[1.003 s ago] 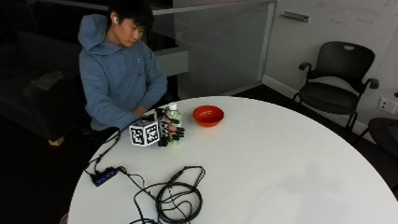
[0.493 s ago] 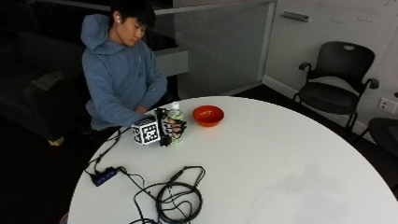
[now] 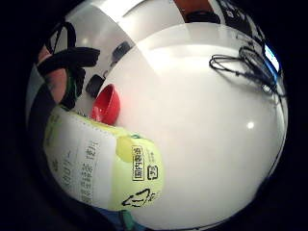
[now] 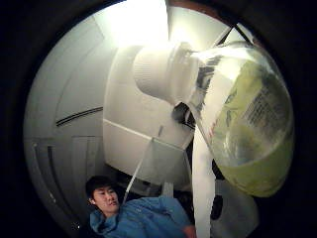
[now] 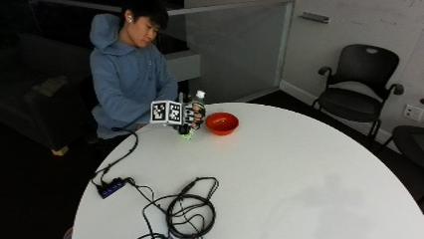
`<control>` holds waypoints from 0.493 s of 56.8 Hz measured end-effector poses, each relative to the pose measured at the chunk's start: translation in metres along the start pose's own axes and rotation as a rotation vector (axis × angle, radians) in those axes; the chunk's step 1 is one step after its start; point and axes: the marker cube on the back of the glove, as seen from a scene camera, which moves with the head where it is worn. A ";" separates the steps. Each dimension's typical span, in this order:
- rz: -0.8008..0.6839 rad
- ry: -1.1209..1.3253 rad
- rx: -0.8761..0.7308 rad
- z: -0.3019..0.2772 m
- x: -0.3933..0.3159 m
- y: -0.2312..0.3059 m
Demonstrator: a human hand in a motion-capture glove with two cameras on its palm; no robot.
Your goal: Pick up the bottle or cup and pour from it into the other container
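Gripping the bottle [image 5: 191,115], the right hand [image 5: 187,115] is positioned at the near-left part of the table [image 5: 278,169], in front of the seated person. The fingers are curled round the bottle's body, as seen in the outside view. The bottle's long axis is held close to upright, with the white cap [image 5: 199,93] at the top and leaning slightly toward the red bowl [image 5: 221,122]. The green base is seen just above or at the table surface; contact cannot be told. The bowl is placed on the table just beside the bottle, on the side away from the person's body.

In the little finger side palm view, the bottle's label and yellow-green lower part [image 3: 103,166] are shown close to the palm, with the bowl [image 3: 107,105] beyond it on the table. In the thumb side palm view, the cap [image 4: 161,72] and clear shoulder are shown, with yellow-green liquid [image 4: 257,168] inside.
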 end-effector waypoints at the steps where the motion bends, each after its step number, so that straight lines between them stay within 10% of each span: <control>1: -0.005 0.019 -0.017 0.000 -0.003 -0.002; 28: 0.077 0.836 -0.593 0.024 -0.065 -0.060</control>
